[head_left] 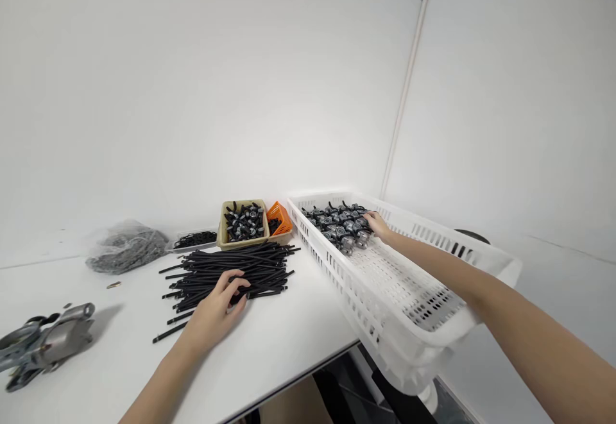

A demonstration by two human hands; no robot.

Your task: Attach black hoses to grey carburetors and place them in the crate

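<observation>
My left hand point(219, 308) rests at the near side of a pile of black rods point(231, 269) on the white table, its fingers bent and apart over them. Whether a rod lies under the fingertips is hard to see. Inside the white slotted crate point(366, 289), my right hand point(378, 225) is at the right side of a group of grey metal parts with black pieces point(339, 224). Its fingers bend round the edge part, and the fingertips are partly hidden, so any grip is unclear.
Behind the rods stand a beige basket point(219, 235) of small black and metal pieces and an orange basket point(283, 217). To the left are a clear plastic bag point(128, 247), a tray of black rings point(195, 239) and a metal assembly point(60, 340). The crate overhangs the table edge.
</observation>
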